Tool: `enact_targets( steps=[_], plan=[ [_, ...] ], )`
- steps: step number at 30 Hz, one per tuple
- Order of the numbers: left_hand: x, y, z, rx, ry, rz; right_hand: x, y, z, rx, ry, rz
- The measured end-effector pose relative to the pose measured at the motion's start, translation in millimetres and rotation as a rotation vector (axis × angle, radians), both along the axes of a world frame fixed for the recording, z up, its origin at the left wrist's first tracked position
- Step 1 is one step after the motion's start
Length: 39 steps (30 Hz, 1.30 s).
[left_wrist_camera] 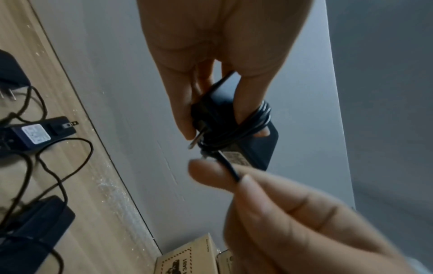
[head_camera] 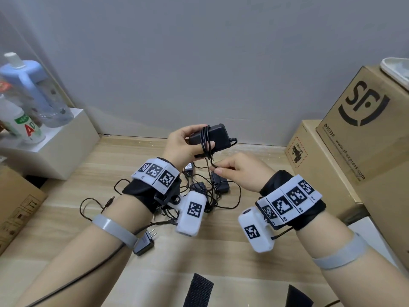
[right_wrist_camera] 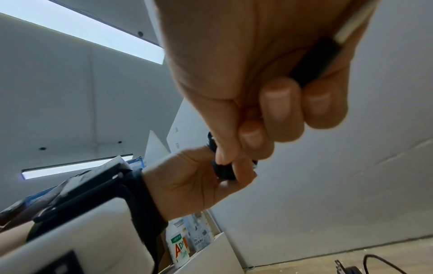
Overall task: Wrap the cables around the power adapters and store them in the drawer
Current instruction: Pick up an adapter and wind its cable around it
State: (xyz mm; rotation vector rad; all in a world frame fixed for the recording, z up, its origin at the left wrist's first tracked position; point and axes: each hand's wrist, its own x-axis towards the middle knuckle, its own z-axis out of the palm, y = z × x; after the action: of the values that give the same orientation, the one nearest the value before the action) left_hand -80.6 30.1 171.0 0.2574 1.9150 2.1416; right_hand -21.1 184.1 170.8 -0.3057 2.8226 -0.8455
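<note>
On the wooden floor (head_camera: 124, 156), by the left wall, a white box (head_camera: 66, 142) holds bottles (head_camera: 26, 91). Near the floor's front edge, just beside my left forearm, a loose plug adapter (head_camera: 145, 242) lies with its prongs up. My left grip (head_camera: 180, 144) holds the black power adapter (head_camera: 213, 136) in the air above the floor's middle, thumb and fingers curled round its body, with several turns of its cable (head_camera: 205, 140) already wound across it. Below on the floor a tangle of further adapters and cables (head_camera: 212, 187) sits between my wrists. My right grip (head_camera: 241, 171) is just under the held adapter, thumb and forefinger pinching the free end of the same cable, the other fingers curled in. At the right edge, stacked cardboard boxes (head_camera: 345, 138) stand against the wall. The drawer is not visible in any view.
</note>
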Motion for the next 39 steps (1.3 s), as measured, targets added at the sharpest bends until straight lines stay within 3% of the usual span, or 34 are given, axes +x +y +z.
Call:
enact_targets(
  steps=[3,8,12,21,27,32,39],
  plan=[
    [-1.1,-1.1,-2.6,-0.034,0.021,-0.007,5.9,-5.3,10.8,-0.047,0.113,-0.015],
    [0.5,-0.6,-10.7,-0.016,-0.024,-0.029,9.3,-9.2,21.0,-0.63,0.019,-0.034],
    [1.3,0.8,-13.1,0.039,-0.107,-0.034,7.9,-8.0,25.2,-0.821,-0.034,0.028],
    [4.9,1.6,-16.9,0.034,-0.074,-0.115,-0.6,-2.8,23.9,-0.762,0.19,-0.132],
    [4.1,1.3,-15.1,0.123,-0.15,-0.156,-3.0,-2.8,22.9,-0.853,0.114,-0.241],
    [4.8,-0.3,-11.7,0.175,-0.184,-0.179,-5.2,-1.3,25.5,-0.763,0.087,-0.359],
    [7.7,1.5,-8.9,0.138,-0.157,-0.201,-10.1,0.9,24.1,-0.635,0.068,-0.38]
  ],
)
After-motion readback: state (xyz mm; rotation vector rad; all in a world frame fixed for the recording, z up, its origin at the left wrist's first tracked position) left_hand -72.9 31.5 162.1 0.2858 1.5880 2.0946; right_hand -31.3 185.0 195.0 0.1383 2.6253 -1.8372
